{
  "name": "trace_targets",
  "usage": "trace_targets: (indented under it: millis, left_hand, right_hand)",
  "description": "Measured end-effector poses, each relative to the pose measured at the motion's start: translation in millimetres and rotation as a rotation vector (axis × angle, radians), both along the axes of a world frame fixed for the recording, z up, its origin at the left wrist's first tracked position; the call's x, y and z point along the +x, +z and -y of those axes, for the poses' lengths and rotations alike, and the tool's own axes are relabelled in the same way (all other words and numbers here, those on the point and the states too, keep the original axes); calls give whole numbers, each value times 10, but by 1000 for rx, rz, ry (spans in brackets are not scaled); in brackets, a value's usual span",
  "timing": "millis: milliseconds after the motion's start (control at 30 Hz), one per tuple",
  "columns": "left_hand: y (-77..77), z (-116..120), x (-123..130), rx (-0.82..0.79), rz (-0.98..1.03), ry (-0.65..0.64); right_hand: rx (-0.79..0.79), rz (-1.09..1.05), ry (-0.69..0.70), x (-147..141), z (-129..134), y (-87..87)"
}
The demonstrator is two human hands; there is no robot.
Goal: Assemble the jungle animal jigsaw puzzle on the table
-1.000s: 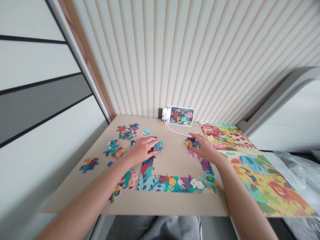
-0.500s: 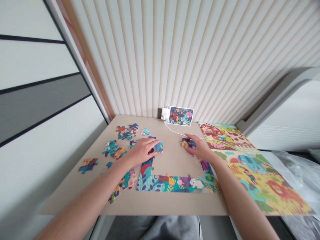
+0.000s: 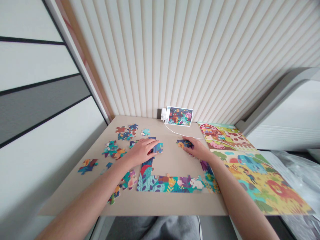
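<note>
My left hand rests on a small cluster of joined jigsaw pieces, with its fingers covering part of them. My right hand grips a dark blue and orange jigsaw piece at its fingertips, on the tan board. Between my hands lies bare board. A long strip of assembled jigsaw with leaves, flowers and a white rabbit lies nearer me. Several loose jigsaw pieces are scattered to the left of my left hand.
A small picture card of the jigsaw scene stands at the board's back edge beside a white charger and its cable. Illustrated farm and animal puzzle boards lie along the right. A pleated wall rises behind.
My right hand has slid to the left across the board, carrying the dark blue piece with it. My left hand has stayed in place on its pieces.
</note>
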State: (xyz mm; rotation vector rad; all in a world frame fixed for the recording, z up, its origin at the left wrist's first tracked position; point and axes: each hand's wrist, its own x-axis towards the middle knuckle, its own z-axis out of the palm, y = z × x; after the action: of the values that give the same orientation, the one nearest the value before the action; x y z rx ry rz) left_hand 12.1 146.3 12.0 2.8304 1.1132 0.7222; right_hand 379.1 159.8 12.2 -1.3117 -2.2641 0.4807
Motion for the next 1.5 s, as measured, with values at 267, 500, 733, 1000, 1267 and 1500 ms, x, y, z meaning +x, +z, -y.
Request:
trace_targets:
  millis: [267,500,733,1000,1267,1500]
  left_hand:
    - [5,-14,-17,-19,16,31]
    - [76,-19,-50,-14,34,90]
    - [83,-41,-89,17,48,104]
    - [346,-44,-153,56,105,150]
    - [728,921,-101,22,-163,35]
    - [278,2053,-213,23,-123,193]
  right_hand:
    - [48,-21,3,-3,-21,-8]
    - [147,-69,-72,141,-34,86]
    - [160,-29,-81,171,-18,88]
    - [159,16,-57,119,22,78]
    - [221,88,19,58,55,30]
    - [242,124,61,-43,130,38]
